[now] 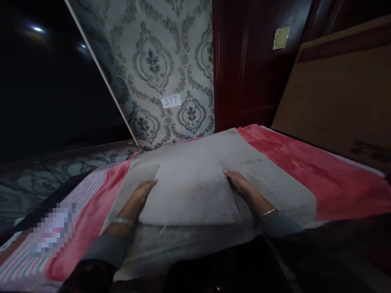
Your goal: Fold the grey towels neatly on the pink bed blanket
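Observation:
A folded whitish cloth, fuzzy like a towel, lies flat in front of me, a loose thread hanging from its near edge. It rests on a wider grey cloth spread over the surface. My left hand grips its left edge near the far corner, fingertips partly hidden. On the opposite side, my right hand is closed on the right edge, thumb on top and the other fingers mostly out of sight.
Under the grey cloth lies a red-pink blanket, with striped fabric at left. Behind are a patterned wall with a "277" label, and a dark red door. A large cardboard sheet leans at right; a black panel stands left.

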The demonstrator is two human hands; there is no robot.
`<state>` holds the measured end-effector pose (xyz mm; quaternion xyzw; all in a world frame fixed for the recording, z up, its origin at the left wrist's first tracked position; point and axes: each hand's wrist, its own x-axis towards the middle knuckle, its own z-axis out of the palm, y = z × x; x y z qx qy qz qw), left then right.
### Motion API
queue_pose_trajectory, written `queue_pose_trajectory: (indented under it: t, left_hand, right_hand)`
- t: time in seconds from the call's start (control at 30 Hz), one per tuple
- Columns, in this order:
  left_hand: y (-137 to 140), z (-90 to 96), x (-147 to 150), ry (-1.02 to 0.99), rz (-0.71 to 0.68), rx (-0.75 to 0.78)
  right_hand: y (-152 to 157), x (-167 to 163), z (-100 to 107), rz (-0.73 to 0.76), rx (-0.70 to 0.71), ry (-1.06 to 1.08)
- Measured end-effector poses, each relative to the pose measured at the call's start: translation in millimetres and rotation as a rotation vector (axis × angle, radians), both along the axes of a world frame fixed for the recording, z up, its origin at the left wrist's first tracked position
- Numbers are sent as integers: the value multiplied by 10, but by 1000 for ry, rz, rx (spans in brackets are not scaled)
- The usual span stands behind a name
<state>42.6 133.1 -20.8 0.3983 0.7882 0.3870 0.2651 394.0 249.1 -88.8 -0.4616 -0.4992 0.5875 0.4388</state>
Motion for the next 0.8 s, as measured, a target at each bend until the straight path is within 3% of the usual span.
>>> queue_pose_trajectory:
  t: [0.1, 0.17, 0.3, 0.53, 0.7, 0.8]
  left_hand:
    - [-15, -273, -86, -125, -80, -47]
    - [34, -331, -139, -10, -71, -50]
    - [133, -354, -140, 310, -14, -39]
    - [109, -380, -135, 437, -45, -53]
    - [116, -393, -142, 609, -10, -53]
    - [140, -367, -108, 699, 14, -112]
  right_hand:
    - [15, 11, -211, 24, -15, 2]
    - [15, 26, -234, 53, 6, 13]
    - [-19, -2, -212, 88, 114, 27]
    - [-285, -46, -390, -28, 483, -181]
    - [-475, -159, -564, -253, 642, -341]
    - [-528, -188, -601, -269, 695, -409]
